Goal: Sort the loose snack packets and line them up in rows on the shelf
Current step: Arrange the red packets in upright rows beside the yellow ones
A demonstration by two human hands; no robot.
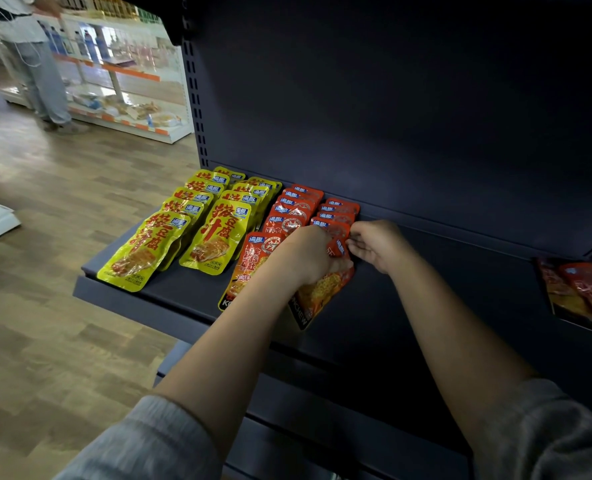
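1. Head view: a dark shelf point(409, 306) is seen from above, with snack packets laid on its left part.
2. Two overlapping rows of yellow packets point(197, 220) are lined up at the far left, running from the back panel to the front edge.
3. Just beside them on the right, two rows of red packets point(296, 209) are laid the same way, overlapping like tiles.
4. The left hand point(308, 254) is pressed down on the front of the red rows, fingers curled round a held red packet point(325, 289) whose lower end sticks out below the hand.
5. The right hand point(377, 245) is placed just right of it, fingertips pinching the top corner of that same packet; the hands almost touch.
6. A loose pile of red packets point(578, 292) is seen at the right end of the shelf, well apart from the rows, partly cut by the frame edge.
7. Grey sleeves point(156, 445) are pushed up on both forearms.
8. Background, blurred: wooden floor point(45, 237), a white store rack point(125, 81), a standing person point(35, 64).
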